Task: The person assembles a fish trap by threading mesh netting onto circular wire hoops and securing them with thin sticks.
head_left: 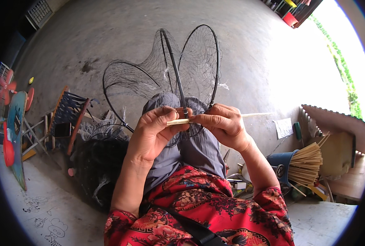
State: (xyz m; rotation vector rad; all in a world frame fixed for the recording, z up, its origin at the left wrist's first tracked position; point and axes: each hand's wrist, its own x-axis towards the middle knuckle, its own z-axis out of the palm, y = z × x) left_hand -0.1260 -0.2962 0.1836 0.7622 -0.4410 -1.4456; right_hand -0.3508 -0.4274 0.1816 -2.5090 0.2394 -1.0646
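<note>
At the far left, a blue-green board [19, 127] stands near a folding chair [70, 108] with dark woven straps, a black phone [62, 130] on its near side. Beside the chair lies a black heap of netting [102, 164]. The person's left hand [153, 128] has its fingers pinched together on a pale stick [177, 121], which lies against a black hoop of the net [155, 67] above the knees. The right hand [224, 124] has its fingers closed at the stick and hoop; their exact grip is partly hidden. Farther right, a blue bucket [279, 159] holds a bundle of thin sticks [305, 163].
</note>
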